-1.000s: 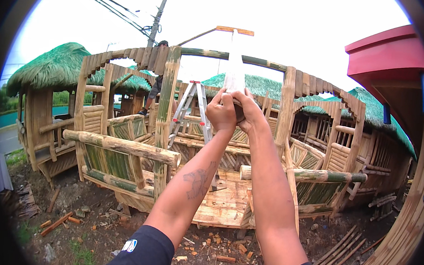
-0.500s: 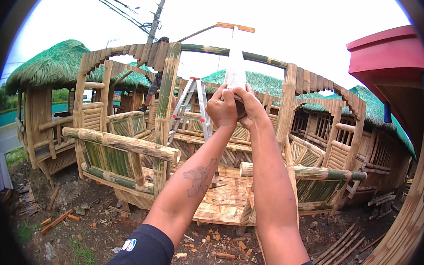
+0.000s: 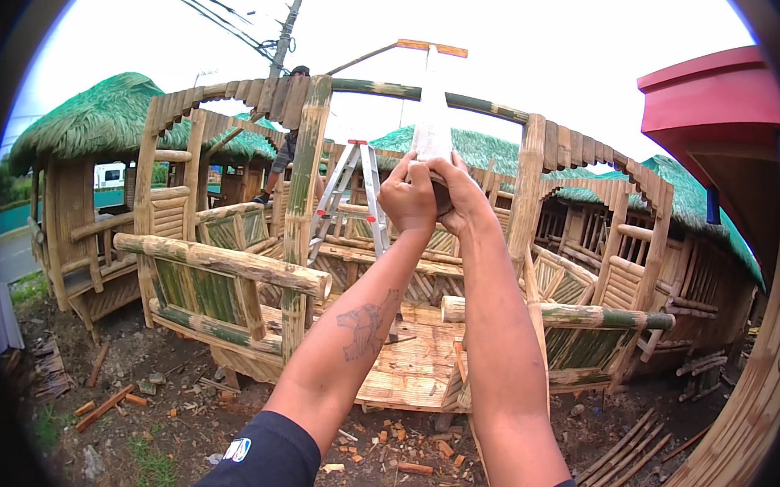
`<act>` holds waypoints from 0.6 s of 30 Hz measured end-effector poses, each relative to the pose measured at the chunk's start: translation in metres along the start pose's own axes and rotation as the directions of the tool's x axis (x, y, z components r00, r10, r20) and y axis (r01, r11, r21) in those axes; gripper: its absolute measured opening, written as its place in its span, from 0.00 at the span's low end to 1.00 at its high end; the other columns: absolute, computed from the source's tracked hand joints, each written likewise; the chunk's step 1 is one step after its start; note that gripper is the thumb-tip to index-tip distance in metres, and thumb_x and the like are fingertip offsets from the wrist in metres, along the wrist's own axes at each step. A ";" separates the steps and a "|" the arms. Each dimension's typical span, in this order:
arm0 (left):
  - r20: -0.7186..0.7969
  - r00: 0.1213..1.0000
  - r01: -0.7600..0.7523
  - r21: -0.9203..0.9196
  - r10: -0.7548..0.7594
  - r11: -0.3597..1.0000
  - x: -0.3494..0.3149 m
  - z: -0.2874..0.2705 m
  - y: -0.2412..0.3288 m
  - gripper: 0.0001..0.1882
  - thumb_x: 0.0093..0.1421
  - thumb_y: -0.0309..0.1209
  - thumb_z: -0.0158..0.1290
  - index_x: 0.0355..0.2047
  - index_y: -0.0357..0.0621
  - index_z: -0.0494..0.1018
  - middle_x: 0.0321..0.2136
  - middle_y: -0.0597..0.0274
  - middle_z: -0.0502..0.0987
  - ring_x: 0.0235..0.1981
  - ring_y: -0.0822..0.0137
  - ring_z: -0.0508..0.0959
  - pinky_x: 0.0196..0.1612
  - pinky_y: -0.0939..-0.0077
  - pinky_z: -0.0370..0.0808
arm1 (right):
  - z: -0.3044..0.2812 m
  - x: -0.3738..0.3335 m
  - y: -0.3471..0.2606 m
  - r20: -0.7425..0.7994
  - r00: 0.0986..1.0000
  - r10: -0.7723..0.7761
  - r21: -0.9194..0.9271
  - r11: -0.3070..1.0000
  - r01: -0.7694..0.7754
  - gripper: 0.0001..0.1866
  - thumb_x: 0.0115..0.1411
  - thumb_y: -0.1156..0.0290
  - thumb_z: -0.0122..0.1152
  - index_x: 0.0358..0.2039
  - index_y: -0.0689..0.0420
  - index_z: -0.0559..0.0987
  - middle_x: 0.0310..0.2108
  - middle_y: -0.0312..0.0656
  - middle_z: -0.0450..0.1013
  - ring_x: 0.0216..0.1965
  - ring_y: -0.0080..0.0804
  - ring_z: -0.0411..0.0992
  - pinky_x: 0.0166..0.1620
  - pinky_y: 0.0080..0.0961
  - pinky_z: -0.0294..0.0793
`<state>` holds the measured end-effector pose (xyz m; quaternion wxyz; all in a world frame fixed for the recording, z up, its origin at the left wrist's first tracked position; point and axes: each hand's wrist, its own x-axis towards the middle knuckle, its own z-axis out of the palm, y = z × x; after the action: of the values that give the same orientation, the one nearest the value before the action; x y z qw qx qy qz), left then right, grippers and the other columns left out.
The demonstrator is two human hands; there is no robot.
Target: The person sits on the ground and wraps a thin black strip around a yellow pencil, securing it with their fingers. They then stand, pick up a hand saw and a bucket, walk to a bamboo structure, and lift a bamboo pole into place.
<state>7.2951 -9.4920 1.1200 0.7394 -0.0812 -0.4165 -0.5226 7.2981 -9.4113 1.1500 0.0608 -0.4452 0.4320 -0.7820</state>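
Note:
Both my arms reach forward and up at the picture's middle. My left hand (image 3: 408, 194) and my right hand (image 3: 462, 194) are clasped together around the lower end of a pale upright stick (image 3: 433, 112). The stick rises to a short orange crosspiece (image 3: 431, 47) against the sky. Behind my hands stands an unfinished bamboo hut frame (image 3: 306, 203) with a curved bamboo top beam (image 3: 377, 88). Whether the stick touches the beam I cannot tell.
A metal stepladder (image 3: 351, 186) stands inside the frame. A person (image 3: 285, 148) is up on the frame at the back left. Thatched huts (image 3: 103, 119) stand left and right. Bamboo offcuts (image 3: 108, 402) litter the dirt. A red structure (image 3: 720, 103) is at right.
My clasped hands have shifted very slightly with the stick; the view has barely moved.

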 end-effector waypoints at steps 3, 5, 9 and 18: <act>0.002 1.000 0.011 -0.002 -0.011 1.000 0.000 0.000 0.000 0.23 0.57 0.41 0.50 0.44 0.37 0.83 0.33 0.38 0.83 0.35 0.50 0.85 0.41 0.62 0.79 | -0.001 0.001 0.000 0.018 1.000 0.008 0.001 1.000 -0.008 0.50 0.55 0.72 0.65 0.71 0.52 0.44 0.50 0.52 0.70 0.42 0.37 0.76 0.35 0.36 0.83; 0.000 1.000 0.017 0.001 -0.017 1.000 -0.001 0.000 -0.001 0.23 0.57 0.41 0.50 0.44 0.37 0.83 0.33 0.38 0.83 0.35 0.50 0.85 0.41 0.62 0.79 | -0.001 0.002 0.000 0.017 1.000 0.009 -0.001 1.000 -0.009 0.51 0.55 0.72 0.65 0.72 0.51 0.43 0.50 0.52 0.70 0.42 0.38 0.76 0.35 0.37 0.83; -0.011 1.000 -0.001 0.007 0.001 1.000 -0.001 0.001 -0.002 0.23 0.58 0.40 0.49 0.44 0.37 0.83 0.32 0.38 0.83 0.34 0.50 0.85 0.40 0.62 0.79 | -0.001 0.000 0.000 -0.018 1.000 -0.004 0.001 1.000 0.004 0.44 0.56 0.72 0.64 0.69 0.51 0.52 0.46 0.48 0.72 0.39 0.35 0.77 0.33 0.34 0.83; -0.025 0.999 -0.027 0.000 0.027 1.000 -0.002 0.000 -0.001 0.23 0.57 0.39 0.50 0.44 0.36 0.83 0.32 0.40 0.83 0.33 0.51 0.84 0.39 0.62 0.79 | -0.006 0.004 0.002 0.040 0.999 0.004 -0.010 1.000 -0.004 0.55 0.56 0.72 0.65 0.74 0.52 0.38 0.54 0.55 0.68 0.46 0.40 0.76 0.40 0.36 0.82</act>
<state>7.2939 -9.4916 1.1183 0.7515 -0.0803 -0.4059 -0.5138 7.2908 -9.4107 1.1500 0.0688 -0.4602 0.4355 -0.7706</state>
